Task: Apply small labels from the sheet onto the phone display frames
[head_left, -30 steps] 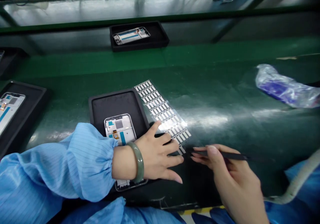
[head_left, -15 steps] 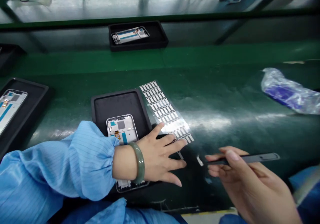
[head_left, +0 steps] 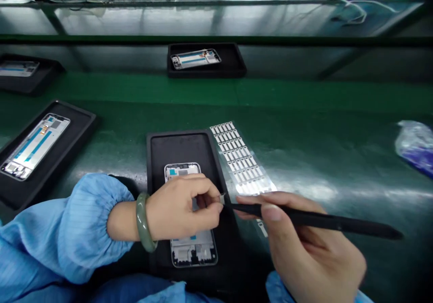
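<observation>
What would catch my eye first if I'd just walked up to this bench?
Probably the two hands meeting at the middle: the right hand holds a slim black tool whose tip points at a small pale piece by the left hand's fingertips. Next, the green bangle on the left wrist, above a black tray holding a silver phone frame.

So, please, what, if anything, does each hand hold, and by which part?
Right hand: black tweezers, near the tips. Whether the left hand pinches the pale piece is unclear.
</observation>
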Demonstrator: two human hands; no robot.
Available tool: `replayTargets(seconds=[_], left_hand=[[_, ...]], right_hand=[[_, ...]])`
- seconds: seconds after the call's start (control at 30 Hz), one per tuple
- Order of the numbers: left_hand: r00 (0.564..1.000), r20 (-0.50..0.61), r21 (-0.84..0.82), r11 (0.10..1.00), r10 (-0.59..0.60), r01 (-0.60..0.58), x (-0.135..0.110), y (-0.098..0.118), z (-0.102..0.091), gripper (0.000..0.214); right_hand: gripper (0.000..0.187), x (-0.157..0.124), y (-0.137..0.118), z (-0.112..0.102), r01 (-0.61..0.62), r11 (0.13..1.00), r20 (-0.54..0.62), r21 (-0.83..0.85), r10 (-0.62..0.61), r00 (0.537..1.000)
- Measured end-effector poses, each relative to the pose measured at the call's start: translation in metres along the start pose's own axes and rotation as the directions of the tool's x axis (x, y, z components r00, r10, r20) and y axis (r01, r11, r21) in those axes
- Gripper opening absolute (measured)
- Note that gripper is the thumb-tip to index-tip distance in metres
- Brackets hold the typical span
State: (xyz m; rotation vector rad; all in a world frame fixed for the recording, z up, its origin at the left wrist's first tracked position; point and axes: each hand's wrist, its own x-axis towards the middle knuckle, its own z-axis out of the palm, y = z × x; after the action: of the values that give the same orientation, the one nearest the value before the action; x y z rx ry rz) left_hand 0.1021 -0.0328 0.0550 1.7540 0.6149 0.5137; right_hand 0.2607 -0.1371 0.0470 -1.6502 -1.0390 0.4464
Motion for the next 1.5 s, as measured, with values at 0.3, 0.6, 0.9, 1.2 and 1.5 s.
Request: replayTargets(seconds=[0.3, 0.6, 0.9, 1.2, 1.5], left_hand=[[0.999, 0.042, 0.128, 0.992, 0.014, -0.019, -0.013, -0.005, -0.020, 0.008], [0.967, -0.078, 0.685, 0.718, 0.242, -0.124, -0.032, -0.030, -0.043, 0.034], [0.959, -0.067, 0.750, 0.648, 0.275, -0.133, -0.035, -0.049, -0.038, 0.030], [0.972, -0.094, 0.732, 0.677, 0.216, -0.079, -0.035, -0.045, -0.037, 0.032], [0.979, -0.094, 0.733, 0.678, 0.181, -0.055, -0.033, -0.043, -0.037, 0.033]], right_hand=[[0.007, 0.017, -0.015, 0.009, 0.159, 0.986, 0.327, -0.060, -0.131, 0.936], [0.026, 0.056, 0.004, 0.038, -0.290, 0.913, 0.341, 0.287, 0.185, 0.922], [0.028, 0.076, 0.017, 0.074, -0.274, 0.948, 0.481, 0.161, 0.167, 0.861], [0.028, 0.069, 0.010, 0.075, -0.171, 0.983, 0.472, 0.063, 0.122, 0.873], [0.024, 0.066, 0.007, 0.076, -0.103, 0.995, 0.488, 0.004, 0.088, 0.868]])
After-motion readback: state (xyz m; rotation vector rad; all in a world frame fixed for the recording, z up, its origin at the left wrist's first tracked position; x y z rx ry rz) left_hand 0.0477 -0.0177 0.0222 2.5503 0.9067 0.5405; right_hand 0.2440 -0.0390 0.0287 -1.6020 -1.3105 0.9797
